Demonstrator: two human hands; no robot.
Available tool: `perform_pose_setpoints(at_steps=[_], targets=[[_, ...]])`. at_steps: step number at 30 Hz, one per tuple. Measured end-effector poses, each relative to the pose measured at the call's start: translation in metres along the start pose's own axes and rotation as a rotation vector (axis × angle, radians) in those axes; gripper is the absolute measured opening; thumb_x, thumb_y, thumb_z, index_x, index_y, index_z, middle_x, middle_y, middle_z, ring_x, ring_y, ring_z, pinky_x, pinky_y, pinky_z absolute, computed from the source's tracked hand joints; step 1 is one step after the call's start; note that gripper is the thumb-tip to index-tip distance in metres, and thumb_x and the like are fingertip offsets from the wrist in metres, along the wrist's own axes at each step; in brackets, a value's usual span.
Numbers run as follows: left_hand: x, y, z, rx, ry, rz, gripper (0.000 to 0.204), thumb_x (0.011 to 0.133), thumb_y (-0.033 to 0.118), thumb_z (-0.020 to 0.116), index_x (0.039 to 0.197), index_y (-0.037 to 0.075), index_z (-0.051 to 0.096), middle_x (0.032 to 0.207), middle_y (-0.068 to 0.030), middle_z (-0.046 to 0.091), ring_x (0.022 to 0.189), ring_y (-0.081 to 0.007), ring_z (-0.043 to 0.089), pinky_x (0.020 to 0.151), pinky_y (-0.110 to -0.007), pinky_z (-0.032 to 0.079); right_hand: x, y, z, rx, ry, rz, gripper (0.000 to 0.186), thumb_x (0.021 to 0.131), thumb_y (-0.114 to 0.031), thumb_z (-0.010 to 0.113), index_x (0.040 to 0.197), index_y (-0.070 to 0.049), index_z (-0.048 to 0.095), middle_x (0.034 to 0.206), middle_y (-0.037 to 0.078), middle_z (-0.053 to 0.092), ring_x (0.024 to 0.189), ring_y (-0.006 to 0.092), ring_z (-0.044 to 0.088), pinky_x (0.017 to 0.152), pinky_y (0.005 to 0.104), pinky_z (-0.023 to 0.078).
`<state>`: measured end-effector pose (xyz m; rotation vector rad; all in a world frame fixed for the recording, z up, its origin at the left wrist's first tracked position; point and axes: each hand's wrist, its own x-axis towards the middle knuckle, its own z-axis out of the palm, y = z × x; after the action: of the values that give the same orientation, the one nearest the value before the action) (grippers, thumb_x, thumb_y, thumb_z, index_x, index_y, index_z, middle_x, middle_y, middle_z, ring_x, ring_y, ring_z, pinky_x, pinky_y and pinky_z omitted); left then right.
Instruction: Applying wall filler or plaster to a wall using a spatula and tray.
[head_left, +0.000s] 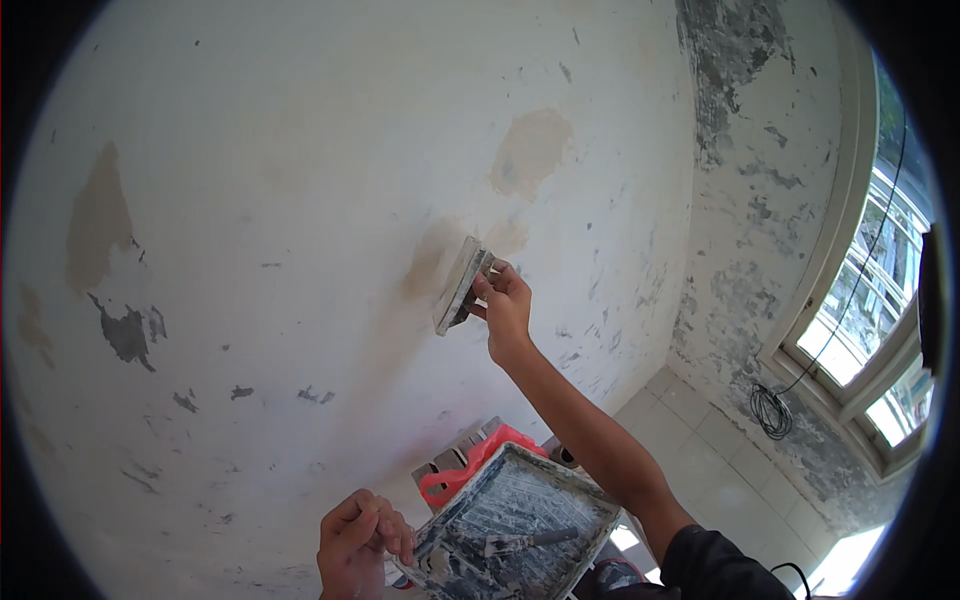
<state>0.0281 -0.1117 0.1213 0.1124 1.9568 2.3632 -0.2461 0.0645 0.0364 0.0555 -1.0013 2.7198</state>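
My right hand (507, 300) is closed around a wide putty knife (460, 287). Its pale, smeared blade is at the white wall (330, 170), just beside a damp-looking beige patch (430, 262). Low in the view, my left hand (362, 540) is raised with its fingers curled and thumb bent in. Anything inside those fingers is too small or hidden to make out. Right beside it, a paint tray (612, 515) is coated with grey-white residue. A small tool with a dark handle (553, 537) and a whitened end lies in the tray.
Behind the tray are a pink-red plastic piece (462, 478) and grey slatted parts. A patchy side wall (745, 270) meets the white wall at the right, with a window (860, 300) and a coiled black cable (771, 412). Pale tiles (690, 430) show below.
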Motion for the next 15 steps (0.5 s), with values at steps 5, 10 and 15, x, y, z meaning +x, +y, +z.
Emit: perform_pose_setpoints(at_steps=[5,10,15], targets=[[0.002,-0.001,0.006,0.018,0.031,-0.021,0.027,0.096,0.024,0.052,0.076,0.008,0.05,0.06,-0.0051,0.05,0.048,-0.0253,0.054,0.062,-0.041,0.046,0.021,-0.004,0.019,-0.4,0.285,-0.189,0.021,0.088,-0.01,0.067,0.106,-0.003,0.059,0.091,0.007,0.067,0.078,0.0151,0.064,0.068,0.0309,0.051],[0.003,-0.002,0.009,0.034,0.034,-0.033,0.027,0.096,0.025,0.052,0.075,0.008,0.05,0.059,-0.005,0.049,0.048,-0.0251,0.053,0.063,-0.04,0.046,0.015,0.009,0.067,-0.505,0.389,-0.375,0.024,0.078,-0.011,0.072,0.096,-0.001,0.06,0.082,0.011,0.066,0.071,0.0216,0.064,0.069,0.0347,0.051],[0.007,-0.002,0.013,-0.004,-0.11,-0.019,0.028,0.103,0.025,0.047,0.083,0.006,0.049,0.069,-0.0027,0.044,0.058,-0.0159,0.045,0.057,-0.031,0.042,-0.014,0.032,0.062,-0.452,-0.058,-0.426,0.022,0.079,-0.003,0.072,0.098,0.0,0.061,0.086,0.006,0.067,0.077,0.0145,0.063,0.075,0.0296,0.051]])
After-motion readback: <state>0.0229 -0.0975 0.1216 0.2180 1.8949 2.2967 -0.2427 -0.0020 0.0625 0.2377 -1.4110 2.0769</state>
